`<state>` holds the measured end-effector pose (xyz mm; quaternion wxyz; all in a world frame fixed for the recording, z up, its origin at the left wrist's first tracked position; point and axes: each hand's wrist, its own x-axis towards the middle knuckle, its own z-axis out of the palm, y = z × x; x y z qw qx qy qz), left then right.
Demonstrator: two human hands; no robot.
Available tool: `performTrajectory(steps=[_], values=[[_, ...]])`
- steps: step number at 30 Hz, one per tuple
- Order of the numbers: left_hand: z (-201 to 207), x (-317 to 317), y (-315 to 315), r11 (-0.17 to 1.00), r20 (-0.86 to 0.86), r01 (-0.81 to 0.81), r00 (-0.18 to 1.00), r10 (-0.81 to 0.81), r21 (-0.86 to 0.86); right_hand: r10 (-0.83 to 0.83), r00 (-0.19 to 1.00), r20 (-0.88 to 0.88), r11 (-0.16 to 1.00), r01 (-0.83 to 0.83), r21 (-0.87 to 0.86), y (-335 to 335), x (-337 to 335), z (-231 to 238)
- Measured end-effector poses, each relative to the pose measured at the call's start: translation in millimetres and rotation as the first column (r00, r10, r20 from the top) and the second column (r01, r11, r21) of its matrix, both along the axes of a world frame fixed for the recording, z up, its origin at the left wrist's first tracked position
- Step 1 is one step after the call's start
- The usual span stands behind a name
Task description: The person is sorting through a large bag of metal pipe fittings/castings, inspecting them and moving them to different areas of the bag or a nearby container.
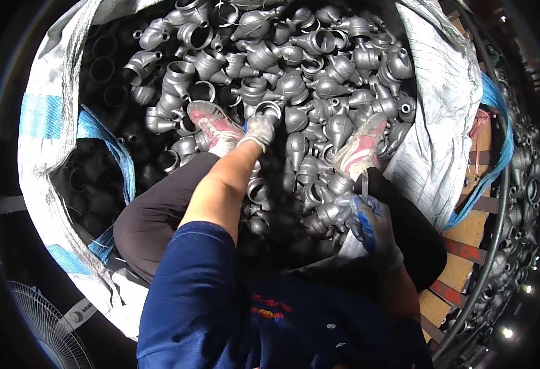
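Note:
My left hand (259, 131), in a white and blue work glove, reaches into the heap with its fingers closed on the round-mouthed end of a grey hollow fitting (268, 110). My right hand (373, 232), gloved the same way, is closed round a thin blade-like tool (364, 183) whose narrow tip points up and away from me. The tool's handle is hidden in the fist. Just left of that hand lies another grey fitting (324, 216). Many similar bulb-shaped fittings with round openings and narrow necks (337, 128) lie jumbled around both hands.
A large white woven bag (439, 80) with blue straps (497, 160) surrounds the heap. My pink and white shoes (211, 123) rest on the fittings. Wooden boards (464, 240) and a dark curved rail stand at right, with more fittings beyond. A fan (45, 323) is at lower left.

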<state>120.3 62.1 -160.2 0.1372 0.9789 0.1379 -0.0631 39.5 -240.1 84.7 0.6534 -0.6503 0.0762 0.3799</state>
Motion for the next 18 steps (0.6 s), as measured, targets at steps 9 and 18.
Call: performTrajectory(steps=[9, 18], values=[[-9.6, -11.6, 5.1, 0.991, 0.101, -0.089, 0.99, 0.099, -0.1, -0.002, 0.999, 0.043, 1.0, 0.003, -0.027, -0.7, -2.2, -11.5], [-0.7, -31.6, 24.2, 0.99, 0.06, 0.14, 0.988, -0.14, 0.016, -0.028, 0.999, 0.042, 0.997, 0.031, -0.075, 2.3, 0.2, -9.4]])
